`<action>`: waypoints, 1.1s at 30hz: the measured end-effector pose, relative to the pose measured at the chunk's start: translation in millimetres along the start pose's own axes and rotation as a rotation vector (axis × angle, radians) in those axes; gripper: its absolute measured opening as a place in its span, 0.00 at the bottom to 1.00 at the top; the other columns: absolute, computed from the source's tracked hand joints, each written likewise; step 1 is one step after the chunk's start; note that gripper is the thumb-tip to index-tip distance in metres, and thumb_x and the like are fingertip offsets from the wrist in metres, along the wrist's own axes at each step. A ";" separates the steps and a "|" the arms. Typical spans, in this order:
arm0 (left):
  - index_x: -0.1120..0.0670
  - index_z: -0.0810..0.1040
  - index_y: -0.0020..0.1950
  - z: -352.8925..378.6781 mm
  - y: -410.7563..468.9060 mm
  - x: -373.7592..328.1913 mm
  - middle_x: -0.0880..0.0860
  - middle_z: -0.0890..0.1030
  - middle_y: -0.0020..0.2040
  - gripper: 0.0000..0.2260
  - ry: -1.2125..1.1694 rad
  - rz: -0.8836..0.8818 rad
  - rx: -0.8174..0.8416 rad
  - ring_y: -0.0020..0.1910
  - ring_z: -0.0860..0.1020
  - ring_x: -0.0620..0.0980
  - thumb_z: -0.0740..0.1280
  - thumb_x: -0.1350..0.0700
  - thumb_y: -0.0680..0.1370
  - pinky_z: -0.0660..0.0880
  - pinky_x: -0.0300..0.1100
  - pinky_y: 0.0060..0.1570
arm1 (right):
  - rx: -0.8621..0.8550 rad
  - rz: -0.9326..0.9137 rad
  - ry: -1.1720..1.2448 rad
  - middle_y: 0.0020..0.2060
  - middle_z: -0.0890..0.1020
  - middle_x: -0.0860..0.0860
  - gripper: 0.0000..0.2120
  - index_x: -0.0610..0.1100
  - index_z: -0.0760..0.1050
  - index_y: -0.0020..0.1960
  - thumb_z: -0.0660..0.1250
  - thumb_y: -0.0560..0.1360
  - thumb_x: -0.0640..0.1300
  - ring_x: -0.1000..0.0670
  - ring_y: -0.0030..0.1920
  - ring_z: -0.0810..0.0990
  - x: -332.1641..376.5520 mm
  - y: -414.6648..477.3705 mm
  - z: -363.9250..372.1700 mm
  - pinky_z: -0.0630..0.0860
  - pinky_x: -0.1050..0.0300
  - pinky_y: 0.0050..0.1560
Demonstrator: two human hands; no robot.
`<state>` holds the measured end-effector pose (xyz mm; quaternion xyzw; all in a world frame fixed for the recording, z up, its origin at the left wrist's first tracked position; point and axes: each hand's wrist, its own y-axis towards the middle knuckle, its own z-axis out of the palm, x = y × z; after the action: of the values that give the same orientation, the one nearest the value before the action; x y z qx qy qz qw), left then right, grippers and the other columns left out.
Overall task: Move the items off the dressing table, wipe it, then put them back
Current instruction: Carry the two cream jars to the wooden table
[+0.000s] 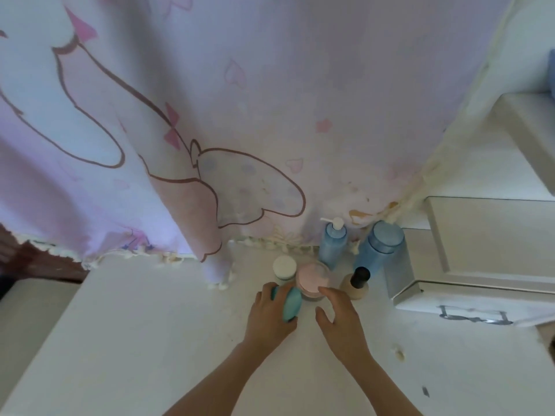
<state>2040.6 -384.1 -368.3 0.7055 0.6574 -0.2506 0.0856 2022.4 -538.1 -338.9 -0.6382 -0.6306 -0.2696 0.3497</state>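
Dressing table (144,349), white, smooth and matte, fills the lower half of the frame, with its items clustered right of centre against a hanging cloth (270,100). We see our left hand (268,318) curled round a teal case (290,304), a smooth rounded disc held on edge just below the cluster. Its flat face is turned to the right of the frame and its long axis runs near vertical in the picture. Our right hand (341,319) lies just beside it, fingers spread wide and relaxed, holding nothing. Its index fingertip is at the near rim of a round pink-lidded jar (312,279), and we cannot tell whether it touches.

Behind stand 4 more containers:
- a small jar with a white lid (284,265)
- a translucent blue pump bottle (332,246), nozzle pointing left
- a larger blue bottle (381,250) with a domed cap
- a beige bottle with a black cap (357,283)

Soft pastel fabric with cartoon outlines, hearts and a pompom fringe makes up the cloth. At the right edge sits a white drawer box (450,307) with a metal handle
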 end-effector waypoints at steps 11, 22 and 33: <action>0.51 0.68 0.67 -64.9 -46.2 70.5 0.52 0.69 0.60 0.30 -0.220 -0.208 -0.330 0.53 0.74 0.51 0.73 0.55 0.67 0.73 0.38 0.48 | 0.199 -0.214 -0.596 0.71 0.60 0.45 0.26 0.48 0.57 0.72 0.60 0.76 0.48 0.44 0.70 0.60 39.9 85.1 44.9 0.60 0.53 0.68; 0.48 0.66 0.68 -72.8 -127.8 117.8 0.49 0.67 0.59 0.30 -0.285 -0.510 -0.515 0.48 0.70 0.45 0.73 0.52 0.68 0.70 0.31 0.42 | 0.496 -0.338 -0.598 0.58 0.72 0.45 0.29 0.49 0.60 0.70 0.65 0.71 0.47 0.44 0.58 0.66 64.7 82.8 84.3 0.64 0.56 0.53; 0.48 0.67 0.68 -85.8 -196.7 116.4 0.48 0.68 0.57 0.30 -0.367 -0.641 -0.760 0.50 0.70 0.44 0.74 0.56 0.68 0.68 0.31 0.44 | 0.654 -0.619 -0.242 0.50 0.72 0.53 0.30 0.52 0.67 0.64 0.72 0.65 0.50 0.51 0.56 0.64 148.2 27.5 107.3 0.66 0.57 0.52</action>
<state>1871.5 -218.7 -307.7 0.3330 0.8587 -0.1275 0.3680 2048.1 -361.3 -290.9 -0.3030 -0.8796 -0.0723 0.3595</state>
